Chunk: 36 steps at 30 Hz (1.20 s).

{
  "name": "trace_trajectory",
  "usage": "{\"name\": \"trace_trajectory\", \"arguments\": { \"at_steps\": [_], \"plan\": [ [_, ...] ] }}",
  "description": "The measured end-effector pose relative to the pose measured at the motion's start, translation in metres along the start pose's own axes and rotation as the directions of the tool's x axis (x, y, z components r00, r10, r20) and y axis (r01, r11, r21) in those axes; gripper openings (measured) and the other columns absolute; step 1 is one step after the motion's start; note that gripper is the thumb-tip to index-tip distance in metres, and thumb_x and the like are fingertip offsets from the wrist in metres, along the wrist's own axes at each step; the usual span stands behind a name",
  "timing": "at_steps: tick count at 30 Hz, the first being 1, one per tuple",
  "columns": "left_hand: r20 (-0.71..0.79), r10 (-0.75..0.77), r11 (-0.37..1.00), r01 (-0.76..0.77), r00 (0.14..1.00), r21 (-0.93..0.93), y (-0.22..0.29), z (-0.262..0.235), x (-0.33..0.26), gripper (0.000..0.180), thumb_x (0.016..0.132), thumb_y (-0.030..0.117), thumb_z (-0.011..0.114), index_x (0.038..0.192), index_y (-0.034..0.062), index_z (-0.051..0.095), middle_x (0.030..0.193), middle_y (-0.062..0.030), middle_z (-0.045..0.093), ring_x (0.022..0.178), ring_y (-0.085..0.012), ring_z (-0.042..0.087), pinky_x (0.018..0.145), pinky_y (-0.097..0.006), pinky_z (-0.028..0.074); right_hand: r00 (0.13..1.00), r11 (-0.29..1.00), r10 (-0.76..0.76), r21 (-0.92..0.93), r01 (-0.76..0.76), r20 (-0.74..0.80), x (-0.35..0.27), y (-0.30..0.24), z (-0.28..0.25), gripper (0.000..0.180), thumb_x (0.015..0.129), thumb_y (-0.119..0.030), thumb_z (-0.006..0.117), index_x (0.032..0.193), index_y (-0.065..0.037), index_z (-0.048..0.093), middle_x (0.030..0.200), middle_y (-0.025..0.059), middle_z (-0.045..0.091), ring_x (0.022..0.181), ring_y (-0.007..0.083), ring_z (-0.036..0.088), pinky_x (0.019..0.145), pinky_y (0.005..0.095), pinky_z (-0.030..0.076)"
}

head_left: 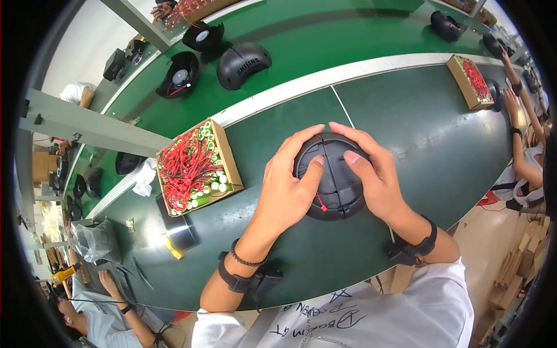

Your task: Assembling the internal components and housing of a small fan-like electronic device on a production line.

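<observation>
A round black plastic housing sits on the dark green table in front of me, a seam running across its middle between two halves. My left hand wraps its left side, thumb on the top near the seam. On the other side my right hand grips it, thumb likewise laid on top. A short red wire with a small red plug pokes out at the lower left of the housing. To the left of my left hand stands a cardboard box full of green battery cells with red wires.
Open black shells and a closed one lie on the green belt beyond the pale rail. A second battery box stands far right. Left are a phone-like black object and a plastic bag. Co-workers sit on both sides.
</observation>
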<state>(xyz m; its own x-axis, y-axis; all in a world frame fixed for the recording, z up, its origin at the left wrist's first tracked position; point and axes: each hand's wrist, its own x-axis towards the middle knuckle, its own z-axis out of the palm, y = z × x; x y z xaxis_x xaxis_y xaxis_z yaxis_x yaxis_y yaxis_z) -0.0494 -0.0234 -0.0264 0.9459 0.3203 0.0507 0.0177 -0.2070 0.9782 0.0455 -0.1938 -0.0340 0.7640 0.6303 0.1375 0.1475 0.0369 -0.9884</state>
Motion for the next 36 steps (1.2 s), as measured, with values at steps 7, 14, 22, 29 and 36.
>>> {"name": "trace_trajectory", "arguments": {
  "at_steps": [7,14,22,29,36],
  "plan": [
    [0.024,0.002,1.000,-0.002,1.000,-0.018,0.000,0.000,0.003,0.045,0.096,0.004,0.063,0.141,0.0024,0.065,0.131,-0.0233,0.069,0.121,-0.0399,0.071,0.106,-0.043,0.054,0.994,0.982,0.103,0.163,-0.097,-0.030,-0.001,-0.003,0.004,0.040,0.108,-0.018,0.050,0.140,0.001,0.067,0.131,0.0141,0.067,0.122,0.0209,0.065,0.107,0.0332,0.049],
    [0.017,-0.027,0.999,0.028,0.999,-0.032,-0.004,0.002,0.001,0.046,0.094,0.000,0.061,0.141,0.0016,0.066,0.136,-0.0244,0.069,0.124,-0.0398,0.070,0.110,-0.043,0.051,0.997,0.999,0.020,0.037,-0.017,-0.079,-0.006,0.002,0.006,0.043,0.106,-0.021,0.050,0.138,0.003,0.067,0.136,0.0197,0.066,0.121,0.0270,0.065,0.107,0.0369,0.050],
    [0.008,0.059,0.996,-0.058,0.998,-0.066,-0.006,0.003,0.003,0.045,0.100,0.011,0.051,0.138,-0.0083,0.066,0.142,-0.0250,0.066,0.132,-0.0323,0.064,0.116,-0.041,0.046,0.996,0.997,-0.061,-0.052,0.058,-0.062,-0.009,0.011,0.002,0.054,0.104,-0.033,0.050,0.136,0.009,0.064,0.135,0.0288,0.062,0.119,0.0341,0.065,0.105,0.0406,0.051],
    [0.019,0.098,0.995,-0.097,0.995,-0.004,-0.004,0.002,0.002,0.048,0.100,0.014,0.050,0.139,-0.0085,0.065,0.143,-0.0275,0.065,0.134,-0.0371,0.063,0.116,-0.043,0.045,0.992,0.982,-0.106,-0.163,0.095,-0.061,-0.010,0.012,-0.002,0.066,0.100,-0.042,0.050,0.138,0.011,0.060,0.134,0.0303,0.058,0.119,0.0356,0.061,0.102,0.0426,0.050],
    [-0.115,0.070,0.997,-0.072,0.991,-0.014,-0.008,0.011,0.000,0.040,0.101,0.006,0.054,0.138,0.0002,0.066,0.138,-0.0245,0.067,0.126,-0.0403,0.067,0.110,-0.045,0.051,0.983,0.923,-0.078,-0.360,0.135,0.168,-0.006,-0.022,-0.020,0.112,0.081,-0.046,0.092,0.161,0.005,0.034,0.141,0.0325,0.050,0.130,0.0432,0.053,0.106,0.0524,0.049]
  ]
}}
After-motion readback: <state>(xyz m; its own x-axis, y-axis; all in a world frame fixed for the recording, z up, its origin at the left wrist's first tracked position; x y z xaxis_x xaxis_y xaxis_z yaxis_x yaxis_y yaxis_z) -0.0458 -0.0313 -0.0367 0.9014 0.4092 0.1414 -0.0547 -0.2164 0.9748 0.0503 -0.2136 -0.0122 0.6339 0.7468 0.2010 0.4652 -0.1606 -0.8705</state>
